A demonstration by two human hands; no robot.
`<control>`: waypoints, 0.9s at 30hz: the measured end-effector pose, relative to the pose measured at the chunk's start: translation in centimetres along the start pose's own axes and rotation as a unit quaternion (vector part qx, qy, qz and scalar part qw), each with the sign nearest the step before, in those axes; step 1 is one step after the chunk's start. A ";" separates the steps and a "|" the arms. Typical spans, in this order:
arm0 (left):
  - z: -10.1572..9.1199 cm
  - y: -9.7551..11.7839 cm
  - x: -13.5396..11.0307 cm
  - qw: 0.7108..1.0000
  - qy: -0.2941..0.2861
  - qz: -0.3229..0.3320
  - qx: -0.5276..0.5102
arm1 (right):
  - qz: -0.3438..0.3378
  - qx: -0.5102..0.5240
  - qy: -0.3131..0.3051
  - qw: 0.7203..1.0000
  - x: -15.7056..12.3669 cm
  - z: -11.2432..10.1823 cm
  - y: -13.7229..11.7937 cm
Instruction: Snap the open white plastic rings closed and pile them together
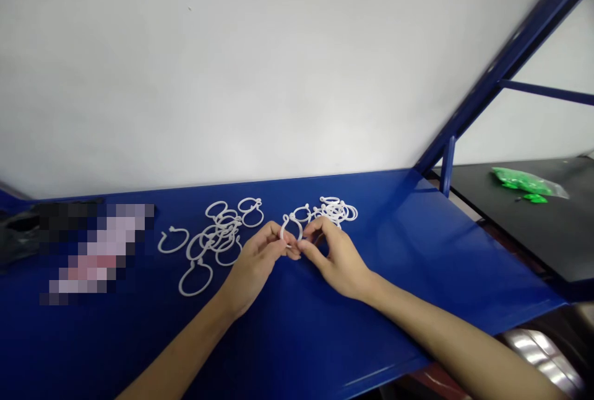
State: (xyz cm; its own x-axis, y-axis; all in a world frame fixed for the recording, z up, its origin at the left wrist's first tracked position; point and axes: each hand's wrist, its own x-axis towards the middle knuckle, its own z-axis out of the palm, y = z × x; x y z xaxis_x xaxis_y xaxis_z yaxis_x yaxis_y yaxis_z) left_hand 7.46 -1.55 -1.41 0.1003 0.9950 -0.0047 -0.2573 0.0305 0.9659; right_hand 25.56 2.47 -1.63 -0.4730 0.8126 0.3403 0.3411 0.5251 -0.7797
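Between both hands I hold one white plastic curtain ring, its small ball-shaped end at the top. My left hand pinches the ring's left side between thumb and fingers. My right hand grips the lower right side with thumb and forefinger. To the left lies a loose, overlapping heap of similar white rings, and several of them show a gap by the knobbed ends. Just beyond my right hand is a tighter cluster of white rings, partly hidden by that hand.
The blue table backs onto a pale wall. At the left lie a black bag and a blurred-out item. A blue metal frame rises at the right, with a green-filled plastic bag on a black table beyond.
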 end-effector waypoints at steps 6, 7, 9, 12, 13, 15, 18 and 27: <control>0.4 0.0 0.1 0.998 0.007 -0.039 -0.038 | 0.002 0.100 -0.029 0.995 0.1 0.4 0.4; 0.4 -0.2 0.1 0.998 0.023 -0.048 -0.020 | -0.008 0.087 -0.027 0.996 0.2 0.5 0.5; 0.3 -0.4 0.3 0.997 0.045 -0.045 0.034 | -0.030 0.049 -0.015 0.998 0.2 0.4 0.5; -0.1 -0.7 0.5 0.989 0.063 -0.012 0.132 | -0.055 0.018 -0.012 0.998 0.1 0.2 0.4; -0.3 -0.8 0.5 0.984 0.070 -0.001 0.166 | -0.059 0.017 -0.016 0.998 0.1 0.1 0.3; -0.7 -0.9 0.4 0.970 0.082 0.018 0.227 | -0.062 0.015 -0.030 0.998 -0.1 0.0 0.2; -1.1 -1.1 0.2 0.952 0.087 0.038 0.290 | -0.064 0.009 -0.041 0.997 -0.2 -0.1 -0.1; -0.8 -1.3 -0.3 0.887 0.081 0.169 0.421 | -0.125 -0.021 -0.009 0.992 -0.7 0.2 -0.3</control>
State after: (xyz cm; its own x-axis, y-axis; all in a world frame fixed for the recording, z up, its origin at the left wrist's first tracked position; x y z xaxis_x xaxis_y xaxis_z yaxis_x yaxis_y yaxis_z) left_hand 7.03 -1.84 -2.90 -0.0038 0.9361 0.3518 0.5697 -0.2871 0.7701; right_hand 25.63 1.74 -1.70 -0.5615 0.6511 0.5106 0.2448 0.7202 -0.6492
